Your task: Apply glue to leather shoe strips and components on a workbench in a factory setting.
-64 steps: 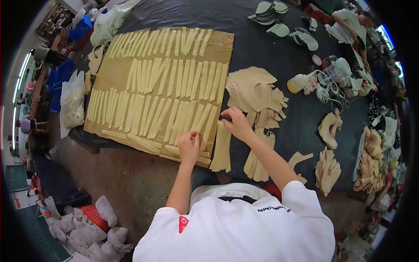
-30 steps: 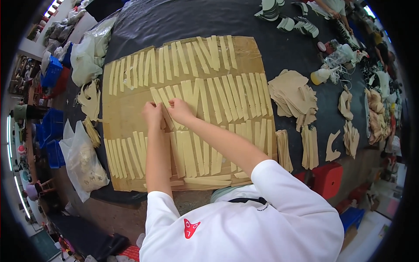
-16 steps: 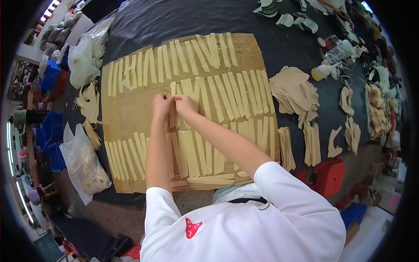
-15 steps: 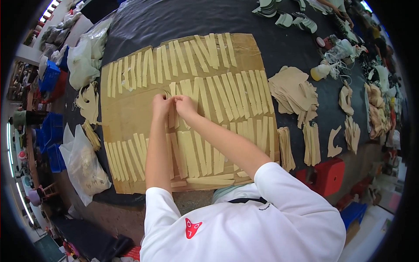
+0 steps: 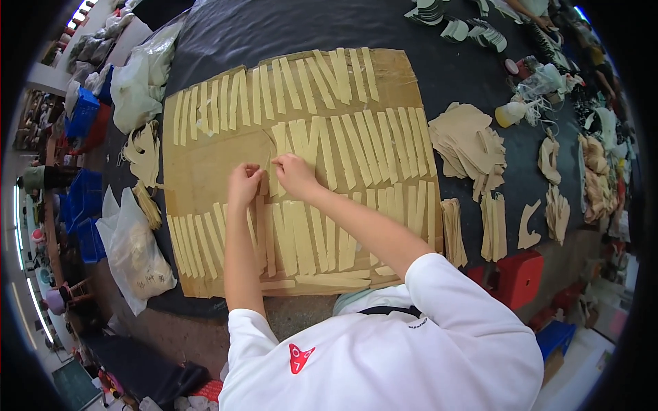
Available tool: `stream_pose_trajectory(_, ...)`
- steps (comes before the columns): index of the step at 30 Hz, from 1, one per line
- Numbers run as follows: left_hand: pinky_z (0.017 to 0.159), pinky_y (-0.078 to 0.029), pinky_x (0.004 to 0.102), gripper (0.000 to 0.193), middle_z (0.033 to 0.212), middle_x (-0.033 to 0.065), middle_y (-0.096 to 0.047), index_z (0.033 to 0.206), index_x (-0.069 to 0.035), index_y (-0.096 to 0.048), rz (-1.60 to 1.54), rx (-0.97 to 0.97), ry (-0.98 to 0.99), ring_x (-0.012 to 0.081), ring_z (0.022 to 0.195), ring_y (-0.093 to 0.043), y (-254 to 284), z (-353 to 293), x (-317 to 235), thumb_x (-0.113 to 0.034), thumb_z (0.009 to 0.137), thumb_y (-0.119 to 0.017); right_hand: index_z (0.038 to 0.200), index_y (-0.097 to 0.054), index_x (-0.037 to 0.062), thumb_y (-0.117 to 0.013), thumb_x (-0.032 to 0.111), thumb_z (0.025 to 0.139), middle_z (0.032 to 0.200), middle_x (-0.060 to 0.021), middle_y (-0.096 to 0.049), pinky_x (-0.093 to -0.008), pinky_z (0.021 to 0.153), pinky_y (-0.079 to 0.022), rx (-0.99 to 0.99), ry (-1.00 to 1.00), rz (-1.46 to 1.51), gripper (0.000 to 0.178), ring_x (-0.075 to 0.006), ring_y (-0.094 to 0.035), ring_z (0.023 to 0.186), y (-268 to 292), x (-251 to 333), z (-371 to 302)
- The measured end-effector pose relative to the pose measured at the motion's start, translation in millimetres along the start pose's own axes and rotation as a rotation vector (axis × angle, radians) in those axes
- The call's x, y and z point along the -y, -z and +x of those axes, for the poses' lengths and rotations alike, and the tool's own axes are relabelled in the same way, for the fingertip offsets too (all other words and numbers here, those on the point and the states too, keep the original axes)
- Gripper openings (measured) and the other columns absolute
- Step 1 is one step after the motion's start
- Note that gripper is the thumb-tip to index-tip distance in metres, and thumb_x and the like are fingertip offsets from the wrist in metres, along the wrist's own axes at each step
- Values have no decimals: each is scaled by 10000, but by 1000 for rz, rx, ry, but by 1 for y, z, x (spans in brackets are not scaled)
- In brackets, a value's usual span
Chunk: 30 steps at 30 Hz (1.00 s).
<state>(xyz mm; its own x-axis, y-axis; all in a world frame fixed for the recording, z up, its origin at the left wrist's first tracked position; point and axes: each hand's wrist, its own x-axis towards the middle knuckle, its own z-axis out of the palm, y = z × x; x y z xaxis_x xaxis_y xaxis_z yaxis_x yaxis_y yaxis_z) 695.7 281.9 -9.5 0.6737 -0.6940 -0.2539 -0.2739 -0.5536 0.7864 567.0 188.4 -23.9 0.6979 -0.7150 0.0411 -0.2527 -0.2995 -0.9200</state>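
Observation:
Rows of pale yellow strips point(image 5: 373, 147) lie on a large brown cardboard sheet point(image 5: 205, 161). My left hand point(image 5: 245, 183) is closed over the sheet, left of the middle row. A darker tan strip point(image 5: 265, 236) hangs down from its fingers toward the near edge and seems pinched in them. Just to the right, my right hand point(image 5: 295, 176) is closed too, its thumb and fingertips together beside the end strips of the middle row. What its fingertips hold, if anything, is too small to tell. The hands are slightly apart.
The sheet rests on a black-covered table point(image 5: 274, 27). To its right lie stacked beige cut pieces point(image 5: 467, 142) and bundled strips point(image 5: 493, 226). White plastic bags point(image 5: 137, 250) stand at the left. A red stool point(image 5: 517, 277) is at the near right.
My hands have drawn apart and come nearer to me, the left one moving further. The tan strip has shifted left with my left hand. The whole view has moved slightly.

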Motion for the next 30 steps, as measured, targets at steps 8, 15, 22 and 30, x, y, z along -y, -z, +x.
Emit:
stream_pose_trajectory(8, 673, -497, 283, 212, 809, 91, -641, 915, 13, -595, 176, -20, 45, 167, 709, -614, 11, -51, 8, -41, 721, -663, 999, -600, 70, -542, 39, 753, 1070, -144, -501, -377, 805, -470, 142, 376, -430, 255, -283, -512, 995, 0, 20, 2)
stream_pose_trajectory(15, 660, -485, 311, 142, 727, 94, -639, 809, -7, -619, 237, -102, 164, 197, 690, -618, 7, -71, 21, -24, 674, -660, 878, -576, 65, -565, 51, 725, 1079, -129, -476, -362, 831, -451, 354, 563, -741, 154, -299, -478, 1015, 4, 12, 37)
stream_pose_trajectory(22, 638, -484, 279, 132, 724, 64, -620, 815, 3, -601, 204, -166, 110, 153, 682, -599, 7, -78, 33, 26, 692, -641, 905, -586, 64, -563, 67, 739, 1084, -130, -497, -373, 820, -460, 230, 588, -636, 168, -285, -501, 1015, 6, 5, 35)
stream_pose_trajectory(30, 724, -490, 321, 228, 867, 132, -649, 989, 18, -606, 194, -238, -32, 218, 805, -627, -4, -36, -9, -127, 813, -595, 998, -572, 48, -572, 82, 764, 1070, -136, -507, -376, 834, -443, -169, -4, -218, 237, -294, -527, 948, 42, -1, 16)
